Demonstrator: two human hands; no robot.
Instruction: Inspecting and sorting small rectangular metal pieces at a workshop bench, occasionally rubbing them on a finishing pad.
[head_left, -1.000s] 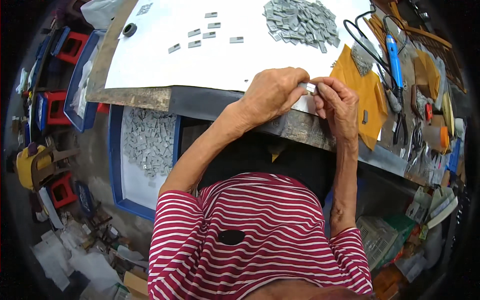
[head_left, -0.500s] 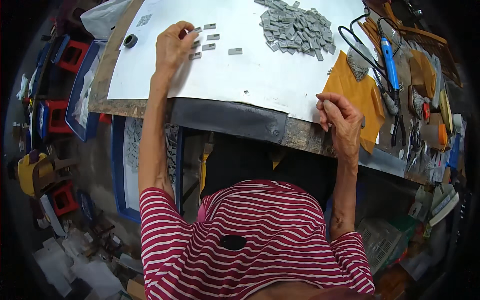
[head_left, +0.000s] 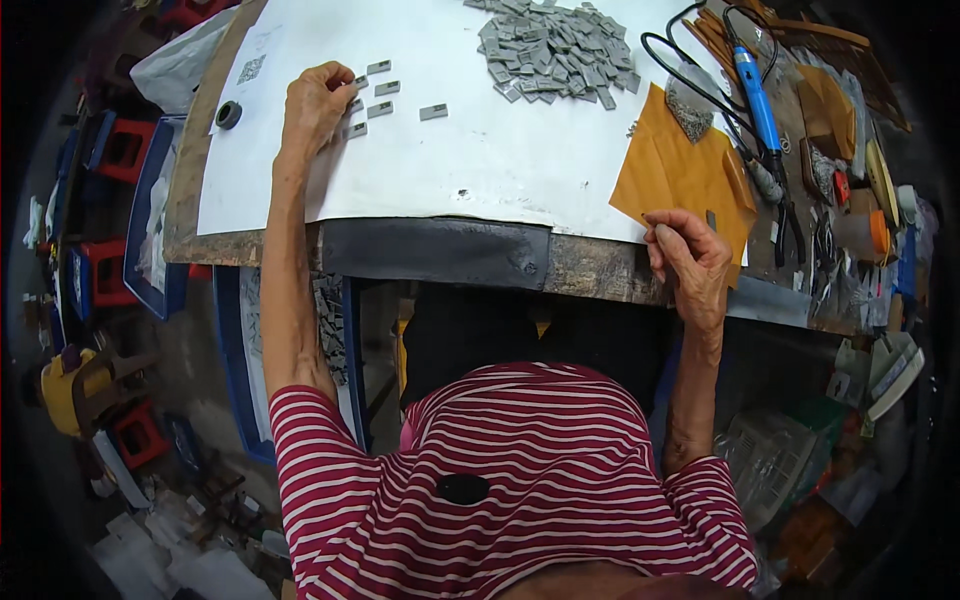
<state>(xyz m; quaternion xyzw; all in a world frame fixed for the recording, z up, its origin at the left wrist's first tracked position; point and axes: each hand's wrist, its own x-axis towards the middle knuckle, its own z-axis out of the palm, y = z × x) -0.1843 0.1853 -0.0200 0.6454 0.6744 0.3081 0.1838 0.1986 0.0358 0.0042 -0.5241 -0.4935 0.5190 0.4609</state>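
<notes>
On the white sheet [head_left: 400,180], my left hand [head_left: 312,110] pinches a small grey rectangular piece [head_left: 361,82] between thumb and fingers. Several similar pieces lie beside it in loose rows, among them one grey piece [head_left: 380,109] and, further right, a single one [head_left: 433,112]. A big heap of the same pieces [head_left: 555,50] covers the far middle of the sheet. My right hand [head_left: 692,262] hovers by the table's front edge, over the corner of a brown paper envelope [head_left: 670,175]. Its thumb and fingers are pressed together; whatever they hold is too small to name.
A black ring-shaped object [head_left: 228,115] sits at the sheet's left. On the right lie a blue-handled corded tool [head_left: 757,100], a bag of tiny parts [head_left: 690,112] and pliers-like tools. Below the table stands a blue tray [head_left: 235,370] of grey pieces; red stools [head_left: 105,272] are further left.
The whole view has shifted, so the table's things appear further left. My left hand stays at the rows of pieces, its fingers still on one. My right hand keeps its pinch near the envelope.
</notes>
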